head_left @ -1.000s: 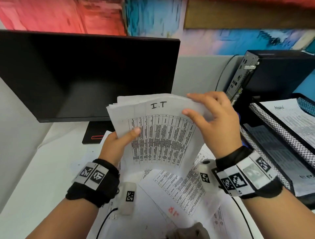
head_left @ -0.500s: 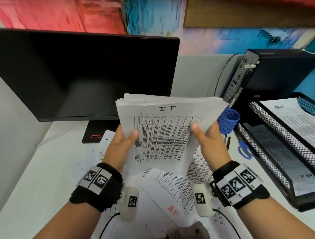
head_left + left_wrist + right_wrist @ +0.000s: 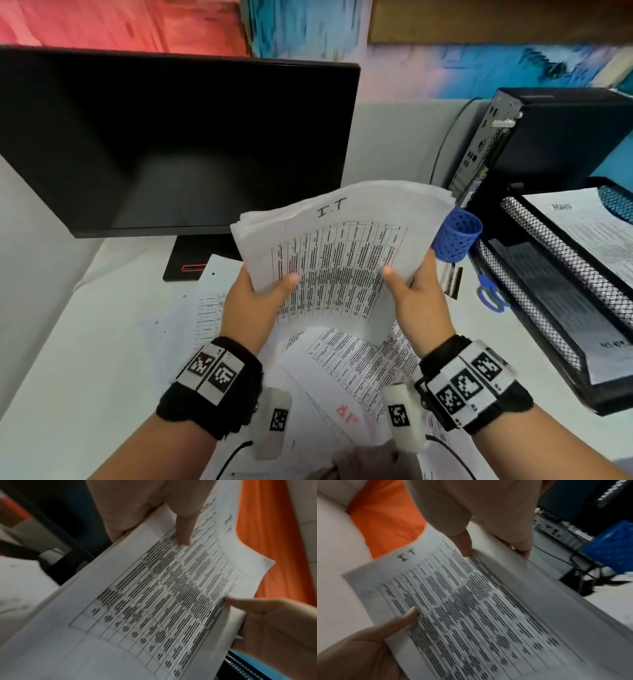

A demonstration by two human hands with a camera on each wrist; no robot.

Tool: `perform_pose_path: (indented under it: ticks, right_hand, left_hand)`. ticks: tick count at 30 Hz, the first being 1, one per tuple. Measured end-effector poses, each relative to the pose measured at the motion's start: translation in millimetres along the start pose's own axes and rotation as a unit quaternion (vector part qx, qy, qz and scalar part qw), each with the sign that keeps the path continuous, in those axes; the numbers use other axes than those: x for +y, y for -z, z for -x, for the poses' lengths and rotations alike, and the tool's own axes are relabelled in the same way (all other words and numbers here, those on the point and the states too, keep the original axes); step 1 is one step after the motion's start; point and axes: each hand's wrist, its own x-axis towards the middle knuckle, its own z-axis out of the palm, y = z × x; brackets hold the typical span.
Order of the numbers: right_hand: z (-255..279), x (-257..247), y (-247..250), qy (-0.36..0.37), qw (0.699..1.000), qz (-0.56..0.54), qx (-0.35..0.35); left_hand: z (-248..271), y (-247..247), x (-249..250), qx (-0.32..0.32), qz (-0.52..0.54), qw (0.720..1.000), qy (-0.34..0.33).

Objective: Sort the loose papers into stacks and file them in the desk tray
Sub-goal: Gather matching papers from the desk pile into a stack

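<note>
A thick stack of printed table sheets [image 3: 342,260] marked "I.T" on top is held up above the desk, tilted to the right. My left hand [image 3: 270,287] grips its lower left edge, thumb on the front. My right hand [image 3: 407,284] grips the lower right edge the same way. The left wrist view shows the stack [image 3: 154,601] under my left hand [image 3: 154,534]. The right wrist view shows the stack [image 3: 471,615] under my right hand [image 3: 493,547]. Loose sheets [image 3: 346,359], one marked in red, lie on the desk below. The black mesh desk tray [image 3: 548,246] stands at the right.
The tray's upper tier holds a sheet marked "ADMIN" [image 3: 589,233], and its lower tier holds another sheet [image 3: 565,308]. A blue mesh cup [image 3: 457,240] and blue scissors [image 3: 489,291] sit between stack and tray. A dark monitor [image 3: 171,137] and a computer case [image 3: 548,137] stand behind.
My right hand has come down from the stack's top edge to grip its lower right side. The stack has shifted right and now tilts clockwise.
</note>
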Motion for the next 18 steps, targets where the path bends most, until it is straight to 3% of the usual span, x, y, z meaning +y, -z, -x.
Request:
perform_pose_path:
  ticks: [5,11,14,18]
  right_hand:
    - [2,29,1,-0.096,0.992,0.074,-0.032]
    - [2,33,21,-0.088,0.995,0.026,-0.035]
    - [8,42,39,-0.120,0.988,0.018,-0.096]
    - [32,53,62,-0.195,0.955,0.054,-0.216]
  left_hand:
    - [-1,-6,-23,-0.042,-0.046,0.995,0.082]
    - [0,-5,-24,-0.027,-0.023,0.997,0.065]
    - [5,-8,-19,-0.008,0.000,0.998,0.066]
    - [14,-17,-18,-0.002,0.050,0.995,0.091]
